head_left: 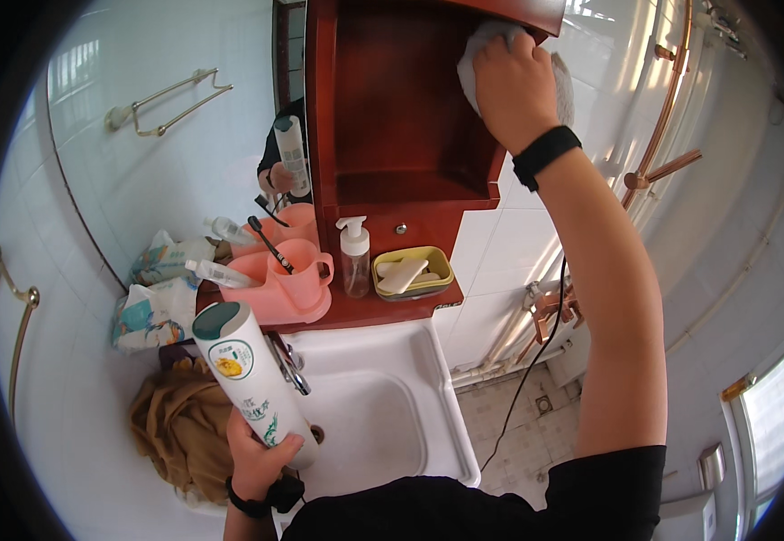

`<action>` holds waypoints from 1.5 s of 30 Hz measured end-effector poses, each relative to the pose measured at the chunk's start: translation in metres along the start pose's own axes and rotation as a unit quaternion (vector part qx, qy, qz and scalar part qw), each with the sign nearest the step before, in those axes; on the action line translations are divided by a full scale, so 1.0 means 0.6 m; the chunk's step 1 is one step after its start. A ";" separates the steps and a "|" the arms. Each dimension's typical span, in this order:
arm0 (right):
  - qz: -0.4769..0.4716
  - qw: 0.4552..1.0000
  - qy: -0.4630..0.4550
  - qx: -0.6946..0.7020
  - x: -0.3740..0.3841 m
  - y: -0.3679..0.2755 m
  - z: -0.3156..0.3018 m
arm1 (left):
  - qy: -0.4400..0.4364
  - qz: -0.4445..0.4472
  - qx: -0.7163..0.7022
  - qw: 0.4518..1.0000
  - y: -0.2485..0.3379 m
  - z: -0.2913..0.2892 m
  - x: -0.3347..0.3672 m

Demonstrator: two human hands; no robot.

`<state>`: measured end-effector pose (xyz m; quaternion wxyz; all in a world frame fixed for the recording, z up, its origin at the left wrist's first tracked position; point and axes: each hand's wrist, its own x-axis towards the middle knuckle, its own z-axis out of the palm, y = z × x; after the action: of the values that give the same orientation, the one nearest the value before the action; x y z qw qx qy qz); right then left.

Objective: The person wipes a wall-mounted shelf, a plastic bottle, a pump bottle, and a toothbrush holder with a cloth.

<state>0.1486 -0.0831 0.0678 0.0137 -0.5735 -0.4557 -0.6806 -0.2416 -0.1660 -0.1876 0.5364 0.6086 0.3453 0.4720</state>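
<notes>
My left hand (259,457) is wrapped round the lower part of a tall white bottle (252,379) with a dark green cap, tilted over the left side of the sink. High on the right, my right hand (515,90) is closed on a pale grey cloth (478,68). It presses the cloth against the right edge of the open compartment of a reddish-brown wooden cabinet (410,99). The fingertips of my right hand are partly sunk in the cloth.
A pink cup (300,281) with a toothbrush, a clear pump bottle (354,261) and a yellow soap box (442,261) stand on the ledge above the white sink (442,388). Left of it are a tissue pack (158,311) and brown cloth (176,424). A black cable (536,365) hangs at right.
</notes>
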 end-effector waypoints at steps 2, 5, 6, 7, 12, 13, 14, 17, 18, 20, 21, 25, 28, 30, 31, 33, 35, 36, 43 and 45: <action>-0.024 0.999 -0.025 0.033 -0.021 -0.038 -0.016 | 0.016 0.023 0.011 1.000 -0.009 -0.009 -0.009; -0.053 0.989 -0.087 0.106 -0.066 -0.067 -0.018 | -0.024 0.034 0.030 0.999 -0.002 0.003 0.013; -0.041 0.985 -0.111 0.122 -0.082 -0.072 -0.019 | -0.042 0.039 0.034 0.998 -0.012 0.003 0.023; -0.025 0.979 -0.104 0.174 -0.096 -0.084 -0.019 | -0.050 0.039 0.019 0.998 -0.013 0.005 0.028; 0.128 0.895 -0.084 0.418 -0.153 -0.054 -0.049 | -0.085 0.037 -0.008 0.996 0.003 0.041 0.052; 0.178 0.857 -0.066 0.479 -0.165 -0.057 -0.068 | -0.098 0.046 -0.006 0.994 0.000 0.040 0.055; 0.228 0.812 -0.050 0.535 -0.181 -0.063 -0.085 | -0.089 0.042 -0.002 0.995 -0.007 0.041 0.059; 0.387 0.360 -0.040 0.848 -0.240 -0.072 -0.154 | -0.094 0.070 -0.011 0.993 -0.030 0.060 0.070; 0.438 0.274 -0.011 0.856 -0.260 -0.088 -0.171 | -0.095 0.068 -0.009 0.993 -0.036 0.069 0.075; 0.465 0.172 0.019 0.868 -0.293 -0.124 -0.204 | -0.072 0.104 0.029 0.992 -0.043 0.089 0.084; 0.467 0.202 0.012 0.861 -0.309 -0.150 -0.219 | -0.053 0.140 0.041 0.988 -0.055 0.096 0.088; 0.468 0.275 0.059 0.838 -0.326 -0.237 -0.280 | 0.019 0.149 0.130 0.980 -0.067 0.137 0.098; 0.336 0.622 0.048 0.706 -0.300 -0.279 -0.319 | 0.008 0.303 0.222 0.927 -0.037 0.170 0.096; 0.306 0.695 0.051 0.648 -0.290 -0.303 -0.330 | 0.001 0.299 0.161 0.941 -0.062 0.186 0.097; 0.308 0.696 0.053 0.646 -0.289 -0.303 -0.327 | 0.001 0.292 0.145 0.945 -0.068 0.189 0.094; 0.333 0.673 0.028 0.660 -0.287 -0.301 -0.317 | 0.016 0.300 0.204 0.932 -0.062 0.189 0.088; 0.345 0.650 0.034 0.676 -0.293 -0.292 -0.308 | -0.006 0.244 0.114 0.963 -0.052 0.182 0.082; 0.353 0.622 0.040 0.697 -0.296 -0.288 -0.305 | -0.006 0.245 0.114 0.963 -0.056 0.176 0.081; 0.420 0.285 0.051 0.860 -0.319 -0.271 -0.303 | -0.021 0.340 0.162 0.926 -0.078 0.161 0.077; 0.401 0.291 0.071 0.866 -0.322 -0.262 -0.302 | -0.044 0.334 0.197 0.921 -0.081 0.155 0.078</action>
<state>-0.0095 -0.2037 -0.1670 0.8058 -0.2895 -0.4907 0.1619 -0.1350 -0.1440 -0.2240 0.2311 0.8019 0.1839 0.5193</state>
